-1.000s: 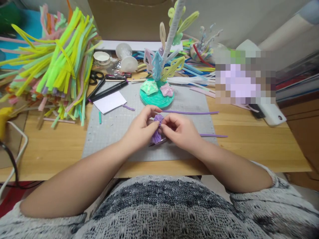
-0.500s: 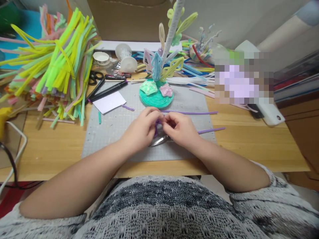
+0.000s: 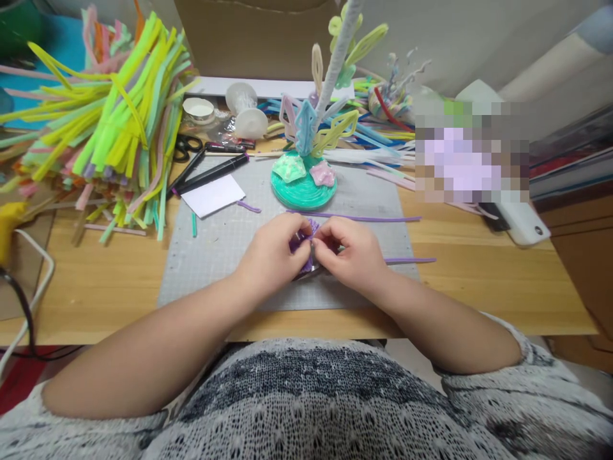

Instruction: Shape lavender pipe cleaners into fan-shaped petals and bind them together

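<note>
Between my hands is a purple pipe-cleaner piece [image 3: 312, 227], bent or folded, partly covered by my fingers. My left hand [image 3: 280, 246] is closed on its left side. The fingertips of my right hand [image 3: 352, 249] pinch its right edge. Under the hands a metal tool lies on the grey cutting mat [image 3: 215, 268], mostly covered. One straight purple pipe cleaner [image 3: 364, 218] lies just beyond the hands, and the end of another purple pipe cleaner [image 3: 412, 260] sticks out to the right of my right hand.
Beyond the hands stands a green round base [image 3: 304, 195] bearing a wrapped stem and pipe-cleaner shapes. A large pipe-cleaner bundle [image 3: 115, 128] fills the left. Black markers [image 3: 213, 174], a white card [image 3: 213, 197], black-handled scissors [image 3: 186, 147] and a spool [image 3: 249, 118] lie nearby. A white device [image 3: 522, 220] sits right.
My hands have turned the purple piece, so more of it shows between the fingers. The metal blade beneath is now more covered. The whole view has shifted slightly.
</note>
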The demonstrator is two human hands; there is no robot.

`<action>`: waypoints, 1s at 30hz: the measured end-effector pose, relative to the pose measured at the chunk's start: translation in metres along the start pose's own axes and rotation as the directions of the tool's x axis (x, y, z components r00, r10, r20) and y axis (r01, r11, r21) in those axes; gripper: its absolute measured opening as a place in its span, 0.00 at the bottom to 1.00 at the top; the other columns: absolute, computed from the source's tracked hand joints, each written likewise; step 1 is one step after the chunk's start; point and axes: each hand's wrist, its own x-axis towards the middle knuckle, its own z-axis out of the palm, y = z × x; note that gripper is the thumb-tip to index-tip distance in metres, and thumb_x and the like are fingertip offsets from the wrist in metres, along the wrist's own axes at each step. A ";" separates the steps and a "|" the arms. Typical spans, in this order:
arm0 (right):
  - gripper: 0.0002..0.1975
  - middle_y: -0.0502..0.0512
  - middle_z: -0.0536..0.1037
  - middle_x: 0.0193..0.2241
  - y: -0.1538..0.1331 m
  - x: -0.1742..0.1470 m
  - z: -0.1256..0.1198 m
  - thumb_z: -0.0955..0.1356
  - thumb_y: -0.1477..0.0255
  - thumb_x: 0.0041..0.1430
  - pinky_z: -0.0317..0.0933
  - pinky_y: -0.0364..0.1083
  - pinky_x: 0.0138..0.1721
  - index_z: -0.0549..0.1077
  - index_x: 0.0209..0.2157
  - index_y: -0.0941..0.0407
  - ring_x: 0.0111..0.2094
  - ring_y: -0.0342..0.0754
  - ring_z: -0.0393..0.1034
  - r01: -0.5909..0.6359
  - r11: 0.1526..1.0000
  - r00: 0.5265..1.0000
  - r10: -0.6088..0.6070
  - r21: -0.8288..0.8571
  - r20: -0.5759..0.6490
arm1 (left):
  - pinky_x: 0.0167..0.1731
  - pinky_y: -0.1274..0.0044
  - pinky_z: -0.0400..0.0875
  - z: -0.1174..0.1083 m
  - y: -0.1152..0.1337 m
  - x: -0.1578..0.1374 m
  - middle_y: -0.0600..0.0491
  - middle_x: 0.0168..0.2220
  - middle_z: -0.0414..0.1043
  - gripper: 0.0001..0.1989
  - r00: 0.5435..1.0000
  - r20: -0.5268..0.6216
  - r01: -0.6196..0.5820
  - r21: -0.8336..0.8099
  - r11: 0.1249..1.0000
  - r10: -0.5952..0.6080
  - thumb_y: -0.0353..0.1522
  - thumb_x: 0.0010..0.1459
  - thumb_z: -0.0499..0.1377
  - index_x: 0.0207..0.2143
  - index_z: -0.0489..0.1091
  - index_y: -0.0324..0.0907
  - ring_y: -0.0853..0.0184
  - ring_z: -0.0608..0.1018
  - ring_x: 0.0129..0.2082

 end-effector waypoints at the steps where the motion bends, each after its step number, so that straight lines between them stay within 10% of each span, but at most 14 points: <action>1: 0.07 0.48 0.70 0.22 0.000 0.000 0.000 0.65 0.77 0.55 0.55 0.42 0.27 0.67 0.25 0.56 0.25 0.42 0.61 0.008 1.000 1.000 -0.008 -0.009 -0.002 | 0.31 0.78 0.65 0.000 0.000 0.000 0.56 0.29 0.72 0.03 1.000 0.000 -0.006 0.001 1.000 0.006 0.25 0.53 0.58 0.31 0.69 0.40 0.71 0.71 0.29; 16: 0.04 0.53 0.71 0.27 0.002 -0.003 0.000 0.64 0.75 0.59 0.56 0.44 0.30 0.67 0.30 0.56 0.29 0.45 0.63 0.065 0.982 0.992 -0.045 -0.175 0.115 | 0.38 0.72 0.68 -0.001 -0.002 0.001 0.51 0.32 0.71 0.04 0.997 0.078 -0.012 0.042 0.999 0.009 0.25 0.56 0.55 0.30 0.68 0.40 0.65 0.73 0.36; 30: 0.15 0.54 0.73 0.25 0.011 0.001 -0.005 0.58 0.73 0.67 0.51 0.46 0.29 0.72 0.30 0.57 0.27 0.46 0.60 0.450 0.790 0.891 -0.371 -0.416 0.260 | 0.36 0.72 0.68 -0.004 0.001 0.001 0.50 0.36 0.69 0.04 0.987 0.159 -0.001 0.064 0.998 -0.009 0.25 0.54 0.54 0.31 0.67 0.40 0.64 0.72 0.36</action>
